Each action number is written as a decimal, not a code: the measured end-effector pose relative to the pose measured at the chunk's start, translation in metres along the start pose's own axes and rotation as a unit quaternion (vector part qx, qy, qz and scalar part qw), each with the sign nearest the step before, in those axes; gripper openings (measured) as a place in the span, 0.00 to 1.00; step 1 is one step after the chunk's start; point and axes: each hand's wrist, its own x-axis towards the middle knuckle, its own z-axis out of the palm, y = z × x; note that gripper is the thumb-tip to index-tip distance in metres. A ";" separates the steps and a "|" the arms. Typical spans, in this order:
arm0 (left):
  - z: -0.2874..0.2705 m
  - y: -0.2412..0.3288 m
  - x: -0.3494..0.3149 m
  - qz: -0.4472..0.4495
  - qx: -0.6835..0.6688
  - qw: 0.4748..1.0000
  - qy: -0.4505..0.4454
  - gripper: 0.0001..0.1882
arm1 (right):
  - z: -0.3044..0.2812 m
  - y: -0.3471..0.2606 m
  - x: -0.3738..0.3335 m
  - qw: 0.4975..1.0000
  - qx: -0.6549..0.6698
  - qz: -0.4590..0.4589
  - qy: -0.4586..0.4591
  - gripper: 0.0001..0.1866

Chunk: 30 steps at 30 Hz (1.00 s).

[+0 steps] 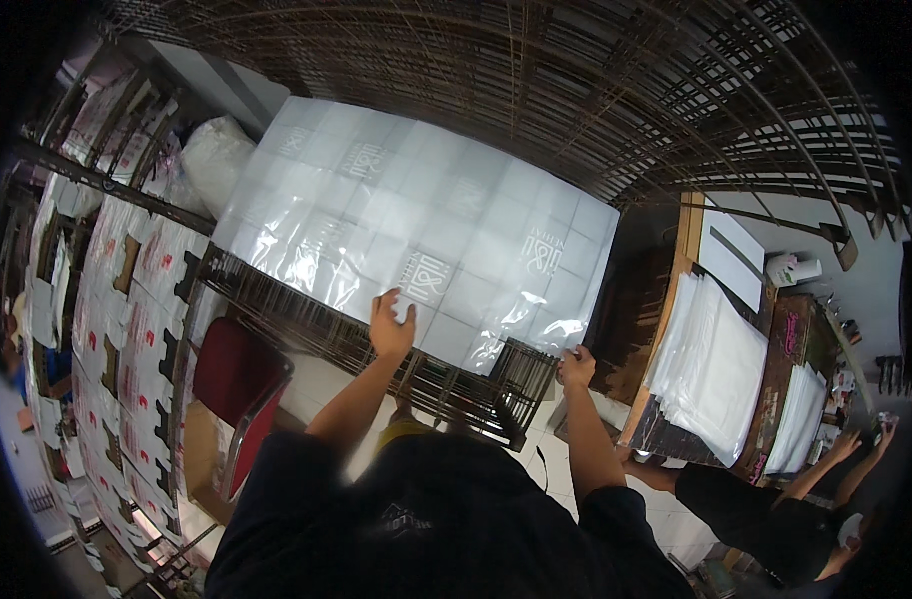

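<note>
Judging by its gloss, we expect the clear plastic sheet (pixel 416 232) atop the wire rack (pixel 466 391) to be light, limp and slippery, best taken by its corners. It looks shiny and translucent, with white printed motifs. Our left hand (pixel 391 324) spreads over its near edge; our right hand (pixel 576 367) curls at its near right corner, pinching or not we cannot tell.
</note>
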 end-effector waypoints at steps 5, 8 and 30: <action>-0.044 -0.053 -0.025 0.033 0.034 0.998 0.038 0.18 | 0.004 0.011 0.006 0.999 -0.020 -0.029 0.030 0.21; -0.062 -0.067 -0.041 0.056 0.077 0.994 0.048 0.18 | 0.005 0.013 0.012 0.998 -0.053 -0.008 0.034 0.21; -0.171 0.190 0.100 0.110 -0.400 0.907 -0.079 0.24 | -0.043 0.024 -0.070 0.973 -0.043 -0.099 0.202 0.18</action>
